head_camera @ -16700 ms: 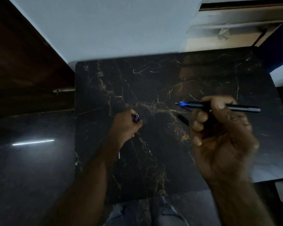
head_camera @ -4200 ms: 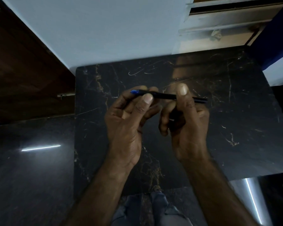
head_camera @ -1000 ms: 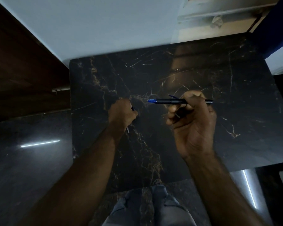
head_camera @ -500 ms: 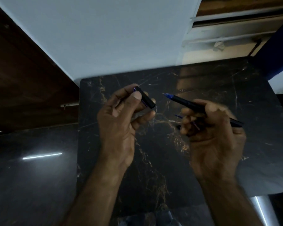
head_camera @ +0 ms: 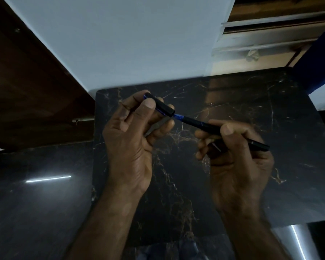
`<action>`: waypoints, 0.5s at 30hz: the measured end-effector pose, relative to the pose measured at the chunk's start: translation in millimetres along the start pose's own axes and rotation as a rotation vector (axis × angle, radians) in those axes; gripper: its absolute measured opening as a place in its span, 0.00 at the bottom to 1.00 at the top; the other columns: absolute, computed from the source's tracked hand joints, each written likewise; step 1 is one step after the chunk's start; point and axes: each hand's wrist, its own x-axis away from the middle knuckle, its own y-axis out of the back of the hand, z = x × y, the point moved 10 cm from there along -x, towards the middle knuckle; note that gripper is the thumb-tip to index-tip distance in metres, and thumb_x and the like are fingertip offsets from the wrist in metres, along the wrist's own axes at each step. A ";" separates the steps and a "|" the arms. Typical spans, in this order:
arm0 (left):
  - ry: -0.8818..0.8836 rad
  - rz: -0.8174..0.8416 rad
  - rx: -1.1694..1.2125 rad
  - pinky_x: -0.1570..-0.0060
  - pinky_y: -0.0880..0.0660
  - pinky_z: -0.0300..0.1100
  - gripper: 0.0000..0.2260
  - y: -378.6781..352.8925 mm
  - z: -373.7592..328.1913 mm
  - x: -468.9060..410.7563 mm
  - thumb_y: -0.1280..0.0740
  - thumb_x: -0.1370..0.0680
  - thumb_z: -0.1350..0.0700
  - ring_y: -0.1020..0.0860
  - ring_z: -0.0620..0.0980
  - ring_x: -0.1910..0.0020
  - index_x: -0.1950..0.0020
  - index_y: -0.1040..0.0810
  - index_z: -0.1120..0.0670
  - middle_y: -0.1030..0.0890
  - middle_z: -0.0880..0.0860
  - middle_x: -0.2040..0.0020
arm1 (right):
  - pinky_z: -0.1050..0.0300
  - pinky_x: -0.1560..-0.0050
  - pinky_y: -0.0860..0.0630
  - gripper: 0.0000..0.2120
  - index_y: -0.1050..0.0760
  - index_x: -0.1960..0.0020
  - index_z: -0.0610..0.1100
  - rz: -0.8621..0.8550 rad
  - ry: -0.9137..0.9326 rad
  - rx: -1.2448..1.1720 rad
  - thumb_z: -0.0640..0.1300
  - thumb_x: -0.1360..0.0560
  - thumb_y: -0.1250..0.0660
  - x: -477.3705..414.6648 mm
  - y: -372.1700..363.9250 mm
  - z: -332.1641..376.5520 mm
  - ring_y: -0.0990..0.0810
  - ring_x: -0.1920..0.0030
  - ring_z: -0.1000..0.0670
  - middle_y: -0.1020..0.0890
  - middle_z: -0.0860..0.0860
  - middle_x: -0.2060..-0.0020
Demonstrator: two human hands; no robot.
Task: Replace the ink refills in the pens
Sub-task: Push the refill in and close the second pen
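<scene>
Since half a second ago the hands have closed the gap between them: the pen's blue tip, then clear of the cap, now sits right at the cap's open mouth. The left hand (head_camera: pixel 131 139) pinches the short black plastic pen cap (head_camera: pixel 161 107) between thumb and forefinger, with its blue-tinged closed end pointing up and left and its open end toward the other hand. A grey, flat-looking piece (head_camera: pixel 155 128) shows under its curled lower fingers; what it is cannot be told.

The right hand (head_camera: pixel 236 160) grips the slim black pen (head_camera: pixel 201 125), thumb on top and fingers curled beneath. The barrel slants down to the right and its rear end sticks out past the hand. The front section is bright blue. Whether it has entered the cap or only touches the rim cannot be told. A thin pale sliver (head_camera: pixel 217 147) among these fingers is too small to name.

Both hands are held over the black marble tabletop with gold veins (head_camera: pixel 261 102). Its far edge meets a pale wall (head_camera: pixel 120 44), and its left edge borders a dark glossy floor (head_camera: pixel 36 203). Bare slab lies to the right of the right hand and along the far side beyond the cap.
</scene>
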 end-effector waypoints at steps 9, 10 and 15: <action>-0.068 -0.063 -0.002 0.61 0.17 0.39 0.05 14.4 -8.9 0.0 0.30 0.22 0.61 0.12 0.49 0.56 0.47 0.19 0.54 0.14 0.54 0.52 | 0.52 0.68 0.22 0.05 0.23 0.51 0.36 0.015 -0.001 -0.009 0.35 0.21 0.38 6.4 -5.6 0.0 0.18 0.65 0.43 0.15 0.41 0.62; -0.067 -0.068 -0.003 0.61 0.17 0.39 0.05 15.4 -8.4 0.1 0.30 0.22 0.61 0.12 0.49 0.56 0.47 0.19 0.54 0.14 0.54 0.52 | 0.52 0.68 0.22 0.05 0.23 0.51 0.36 0.017 -0.003 -0.013 0.36 0.21 0.38 6.4 -5.8 -0.1 0.18 0.65 0.43 0.15 0.41 0.62; -0.075 -0.030 -0.069 0.61 0.17 0.40 0.08 10.0 -6.1 4.7 0.29 0.23 0.60 0.13 0.51 0.52 0.44 0.19 0.56 0.15 0.56 0.49 | 0.51 0.67 0.21 0.03 0.23 0.50 0.36 0.040 -0.010 -0.012 0.36 0.21 0.35 8.5 -9.9 -2.5 0.17 0.64 0.43 0.15 0.40 0.62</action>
